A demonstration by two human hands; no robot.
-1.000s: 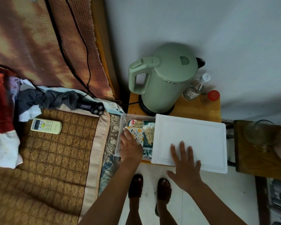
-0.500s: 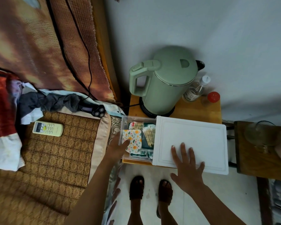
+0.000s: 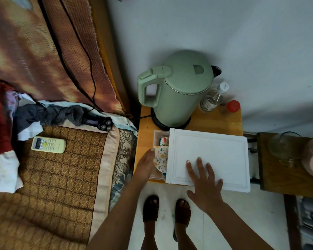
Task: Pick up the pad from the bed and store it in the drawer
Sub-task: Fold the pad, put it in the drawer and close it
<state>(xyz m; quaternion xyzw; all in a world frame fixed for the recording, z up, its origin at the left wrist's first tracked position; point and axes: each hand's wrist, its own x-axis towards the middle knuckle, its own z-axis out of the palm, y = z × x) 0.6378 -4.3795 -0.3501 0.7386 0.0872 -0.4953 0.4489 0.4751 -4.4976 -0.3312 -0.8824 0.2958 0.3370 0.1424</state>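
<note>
A pale wall fills the upper right of the frame, and below it a small wooden tabletop (image 3: 202, 123) carries a green kettle (image 3: 179, 89), a clear bottle (image 3: 213, 97) and a red-capped jar (image 3: 232, 107). In front of the kettle sits a white storage box (image 3: 220, 152) with a clear drawer (image 3: 156, 134) pulled partway out from its left side. The right hand (image 3: 204, 184) lies flat on the box top at lower centre, palm down, fingers spread and gripping nothing, its forearm running in from the lower right. The left hand (image 3: 145, 165) reaches up from the bottom of the frame along a straight forearm, fingers extended together and pressed against the drawer's left front wall, not clenched around anything. The pad (image 3: 161, 160), in a white wrapper with coloured spots, lies inside the drawer, just right of the left fingertips, its lower end tucked toward the box. On the left of the frame the bed (image 3: 52, 177) holds a woven mat, a remote control (image 3: 48, 144) and an electric shaver (image 3: 103, 123). Two sandalled feet stand on the floor at the bottom centre.
</note>
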